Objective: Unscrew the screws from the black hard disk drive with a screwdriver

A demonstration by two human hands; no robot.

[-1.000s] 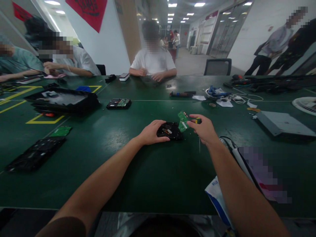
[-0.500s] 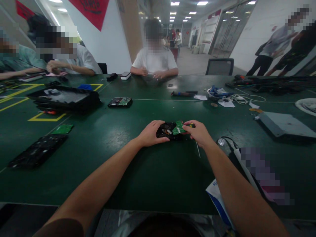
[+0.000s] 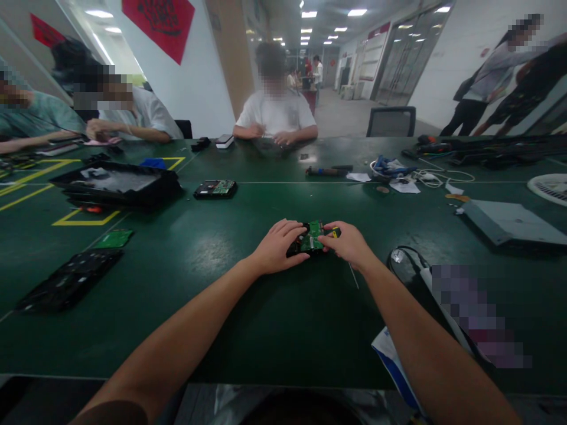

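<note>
Green board (image 3: 313, 234), pinched by right fingers (image 3: 330, 226), is overlapping the drive (image 3: 295, 248) left fingers (image 3: 289, 228) are clasping, seemingly for steadiness.

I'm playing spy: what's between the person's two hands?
In the head view, a green circuit board over a black case lies between the left hand and the right hand.

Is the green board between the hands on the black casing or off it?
On: the green board lies over the black casing, the right hand at its edge. Whether it is fully seated, I cannot tell.
</note>
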